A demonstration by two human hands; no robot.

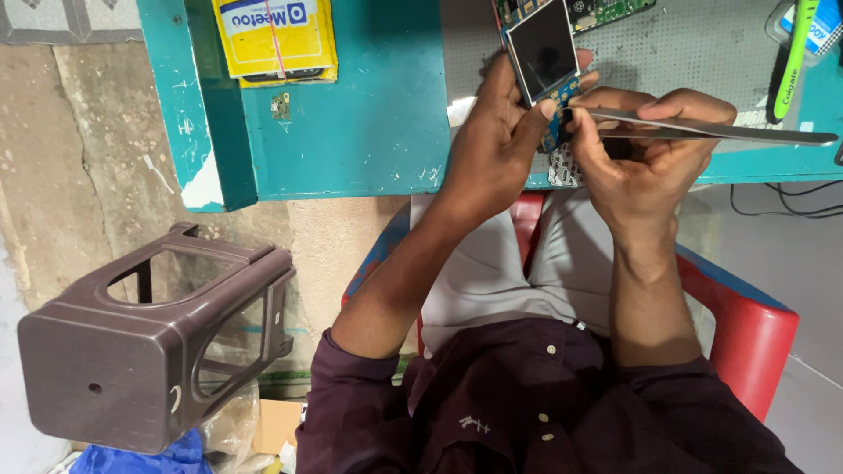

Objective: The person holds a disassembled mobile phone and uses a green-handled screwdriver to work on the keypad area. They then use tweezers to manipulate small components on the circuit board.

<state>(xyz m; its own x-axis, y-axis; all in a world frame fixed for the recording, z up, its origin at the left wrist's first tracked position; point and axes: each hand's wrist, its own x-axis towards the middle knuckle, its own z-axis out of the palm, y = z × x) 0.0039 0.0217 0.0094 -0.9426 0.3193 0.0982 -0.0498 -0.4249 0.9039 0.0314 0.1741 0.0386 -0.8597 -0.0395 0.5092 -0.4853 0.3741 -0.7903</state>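
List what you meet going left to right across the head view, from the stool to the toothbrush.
Brown plastic stool lying on its side → yellow box on the teal table → left hand holding a small phone board with dark screen → right hand gripping metal tweezers → green toothbrush.

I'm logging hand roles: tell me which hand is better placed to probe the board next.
Right. The right hand grips the tweezers, tips at the board; the left hand is busy holding that board and its screen.
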